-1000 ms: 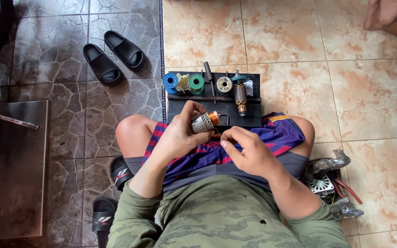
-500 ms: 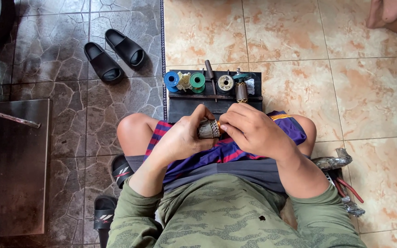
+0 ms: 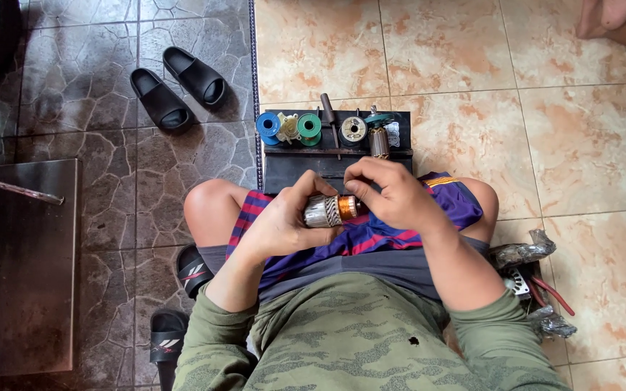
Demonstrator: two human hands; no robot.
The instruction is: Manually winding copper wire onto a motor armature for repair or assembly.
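Over the lap, the left hand [image 3: 284, 221] grips a small motor armature [image 3: 331, 211]; the right hand [image 3: 393, 192] pinches its copper end, fingertips hiding it. Beyond the knees sits a black tray [image 3: 313, 166] of spools; bare tiled floor [image 3: 545, 145] surrounds it.

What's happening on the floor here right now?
A person sits on the tiled floor, holding a small motor armature over their lap. The left hand grips its steel body; the right hand pinches at its copper end. A black tray with wire spools lies just ahead.
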